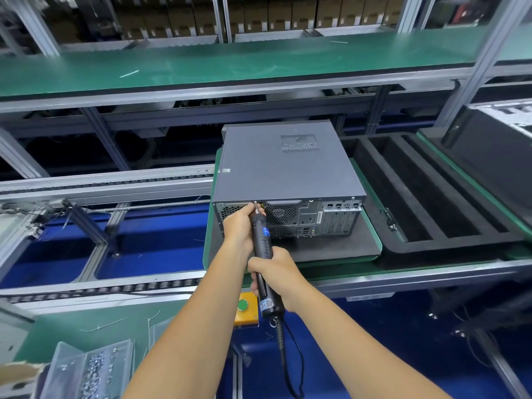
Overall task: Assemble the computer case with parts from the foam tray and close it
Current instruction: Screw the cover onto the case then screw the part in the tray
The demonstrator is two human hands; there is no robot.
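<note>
Case (283,165), lid on, lies flat on a dark pad (331,246), and that pad sits on a green-edged pallet (208,249). Its rear panel faces the camera, fan grille and ports in plain sight.

Both arms reach straight forward from the bottom of the view. The right hand (273,273) is wrapped around the lower body of a black electric screwdriver (261,254), fingers curled tight on the barrel, with the cord (288,355) trailing down from its tail. The left hand (239,223) is further forward, fingers closed around the driver's nose, steadying it. The bit tip (255,203) meets the top edge of the rear panel, left of the fan grille. Whether a screw sits under the tip, I can't tell.

Containers now. Just right of the pallet is the black foam tray (385,243), with long parallel slots; a small metal part (390,220) lies in the nearest slot. At bottom left, a clear compartment box (86,370) holds small silvery screws.

The case's rear face touches the driver tip, directly ahead of both hands, with the left hand almost against the panel. A yellow box with a green button (244,309) sits just below the right hand.
</note>
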